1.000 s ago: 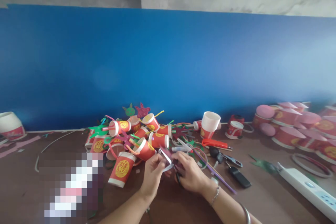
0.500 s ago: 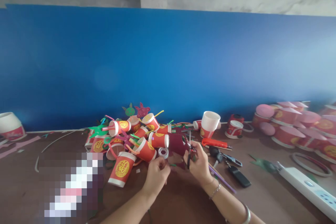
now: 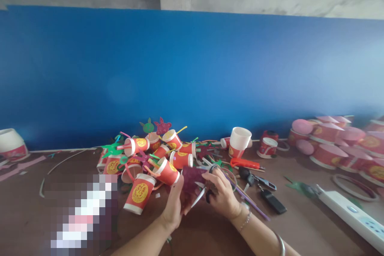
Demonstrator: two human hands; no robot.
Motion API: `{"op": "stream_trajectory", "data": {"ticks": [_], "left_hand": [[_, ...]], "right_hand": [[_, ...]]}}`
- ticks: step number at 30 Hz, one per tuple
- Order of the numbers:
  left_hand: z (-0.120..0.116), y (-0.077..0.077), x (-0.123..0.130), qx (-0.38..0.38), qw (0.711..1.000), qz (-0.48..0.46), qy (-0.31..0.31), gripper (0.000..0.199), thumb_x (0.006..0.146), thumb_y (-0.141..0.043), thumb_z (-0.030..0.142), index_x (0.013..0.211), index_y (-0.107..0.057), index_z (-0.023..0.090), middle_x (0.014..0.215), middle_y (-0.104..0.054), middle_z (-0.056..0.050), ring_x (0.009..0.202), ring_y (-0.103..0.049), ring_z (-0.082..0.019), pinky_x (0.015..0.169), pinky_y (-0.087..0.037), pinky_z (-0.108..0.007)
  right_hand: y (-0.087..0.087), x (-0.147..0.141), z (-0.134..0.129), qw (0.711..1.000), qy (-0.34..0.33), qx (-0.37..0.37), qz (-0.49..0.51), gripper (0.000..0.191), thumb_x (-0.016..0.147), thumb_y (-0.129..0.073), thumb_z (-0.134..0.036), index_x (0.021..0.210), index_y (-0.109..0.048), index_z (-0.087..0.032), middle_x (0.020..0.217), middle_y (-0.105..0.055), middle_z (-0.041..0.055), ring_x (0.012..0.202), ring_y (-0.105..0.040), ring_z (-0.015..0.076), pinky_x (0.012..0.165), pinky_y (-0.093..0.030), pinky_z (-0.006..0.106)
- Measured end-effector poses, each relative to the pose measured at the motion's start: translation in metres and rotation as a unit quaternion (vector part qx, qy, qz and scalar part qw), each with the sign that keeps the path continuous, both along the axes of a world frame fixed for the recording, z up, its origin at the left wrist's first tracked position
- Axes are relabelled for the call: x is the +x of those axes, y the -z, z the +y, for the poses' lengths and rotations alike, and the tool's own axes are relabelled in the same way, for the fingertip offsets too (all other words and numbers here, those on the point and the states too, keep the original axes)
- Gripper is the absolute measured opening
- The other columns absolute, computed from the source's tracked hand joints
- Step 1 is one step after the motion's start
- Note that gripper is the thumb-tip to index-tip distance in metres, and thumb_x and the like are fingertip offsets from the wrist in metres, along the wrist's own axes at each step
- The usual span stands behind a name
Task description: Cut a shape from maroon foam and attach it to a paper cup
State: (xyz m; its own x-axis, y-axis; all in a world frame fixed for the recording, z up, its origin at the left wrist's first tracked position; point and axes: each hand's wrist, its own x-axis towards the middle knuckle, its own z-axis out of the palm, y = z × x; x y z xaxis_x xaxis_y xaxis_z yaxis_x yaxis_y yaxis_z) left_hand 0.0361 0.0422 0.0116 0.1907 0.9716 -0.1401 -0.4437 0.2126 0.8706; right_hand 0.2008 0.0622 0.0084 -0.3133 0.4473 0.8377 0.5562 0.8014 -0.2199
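My right hand [image 3: 221, 193] is closed around the dark handles of a pair of scissors [image 3: 198, 199], whose blades are parted and point left and toward me. A sheet of dark maroon paper [image 3: 191, 179] lies between my hands, next to the blades. My left hand [image 3: 174, 204] grips the paper by its left edge, thumb up; part of its fingers is hidden behind the sheet. Just left of the paper lies a heap of red-and-white paper cups, the nearest being a tipped cup [image 3: 168, 171] with coloured straws in it.
Another cup [image 3: 139, 193] leans at the heap's front. White cups [image 3: 240, 141] stand behind my right hand, near an orange-red tool [image 3: 245, 163]. Keys and a black fob [image 3: 273, 201] lie to the right, then a white power strip [image 3: 354, 212] and pink-topped cups [image 3: 330, 154].
My left hand has taken hold of the maroon paper. The paper has come nearer to me, and the scissors have swung from pointing away to pointing left and down.
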Motion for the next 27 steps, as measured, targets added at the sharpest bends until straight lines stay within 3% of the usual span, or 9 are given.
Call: {"op": "stream_trajectory", "data": {"ticks": [3, 6, 10, 16, 19, 23, 27], "left_hand": [[0.002, 0.003, 0.001, -0.013, 0.997, 0.008, -0.078, 0.047, 0.056, -0.072, 0.057, 0.073, -0.053, 0.018, 0.046, -0.055, 0.005, 0.032, -0.038, -0.005, 0.032, -0.019, -0.016], [0.004, 0.006, 0.001, 0.01, 0.994, 0.039, -0.104, 0.044, 0.062, -0.069, 0.055, 0.073, -0.051, 0.017, 0.042, -0.055, 0.005, 0.029, -0.033, -0.003, 0.033, -0.02, -0.016], [0.005, 0.006, 0.001, 0.043, 0.988, 0.081, -0.124, 0.044, 0.07, -0.062, 0.058, 0.069, -0.05, 0.016, 0.047, -0.057, 0.003, 0.029, -0.033, -0.002, 0.033, -0.021, -0.016], [0.007, 0.001, 0.0, 0.067, 0.983, 0.105, -0.137, 0.047, 0.078, -0.051, 0.06, 0.064, -0.049, 0.015, 0.049, -0.053, 0.004, 0.031, -0.032, -0.002, 0.033, -0.02, -0.016], [0.007, 0.0, -0.002, 0.07, 0.981, 0.118, -0.138, 0.051, 0.08, -0.047, 0.062, 0.059, -0.049, 0.015, 0.046, -0.049, 0.004, 0.032, -0.033, -0.003, 0.034, -0.021, -0.017], [0.009, 0.0, -0.003, 0.059, 0.979, 0.137, -0.142, 0.059, 0.082, -0.039, 0.065, 0.051, -0.05, 0.015, 0.04, -0.042, 0.004, 0.032, -0.031, -0.004, 0.035, -0.021, -0.018], [0.009, -0.001, -0.003, 0.03, 0.979, 0.115, -0.163, 0.057, 0.077, -0.044, 0.067, 0.059, -0.055, 0.014, 0.046, -0.05, 0.002, 0.034, -0.035, -0.005, 0.035, -0.023, -0.018]], "right_hand": [[0.002, -0.001, 0.001, 0.998, 0.001, -0.034, 0.045, 0.056, 0.058, -0.043, -0.001, 0.11, -0.053, -0.02, 0.093, -0.059, 0.0072, 0.086, -0.057, 0.0222, 0.074, -0.049, 0.034], [0.004, -0.003, 0.005, 0.978, 0.027, -0.135, 0.154, 0.038, 0.07, -0.05, -0.008, 0.106, -0.051, -0.019, 0.094, -0.058, 0.0078, 0.082, -0.058, 0.02, 0.069, -0.05, 0.031], [-0.001, -0.005, 0.009, 0.922, -0.011, -0.299, 0.245, 0.017, 0.08, -0.057, -0.025, 0.095, -0.052, -0.018, 0.076, -0.058, 0.0029, 0.064, -0.056, 0.0138, 0.057, -0.047, 0.024], [-0.012, -0.01, 0.004, 0.827, -0.116, -0.497, 0.237, 0.033, 0.073, -0.066, -0.046, 0.081, -0.055, -0.017, 0.054, -0.054, -0.0024, 0.048, -0.05, 0.0107, 0.043, -0.038, 0.02], [-0.011, -0.011, 0.003, 0.805, -0.143, -0.538, 0.206, 0.035, 0.074, -0.065, -0.048, 0.081, -0.056, -0.015, 0.053, -0.056, -0.0018, 0.046, -0.051, 0.0099, 0.042, -0.037, 0.018], [-0.009, -0.012, 0.002, 0.799, -0.17, -0.548, 0.18, 0.035, 0.073, -0.066, -0.047, 0.081, -0.057, -0.014, 0.052, -0.057, -0.0016, 0.047, -0.053, 0.0106, 0.042, -0.038, 0.018], [-0.012, -0.015, 0.0, 0.793, -0.169, -0.561, 0.168, 0.033, 0.071, -0.068, -0.045, 0.078, -0.056, -0.015, 0.049, -0.056, -0.0027, 0.043, -0.051, 0.0092, 0.041, -0.038, 0.018]]}}
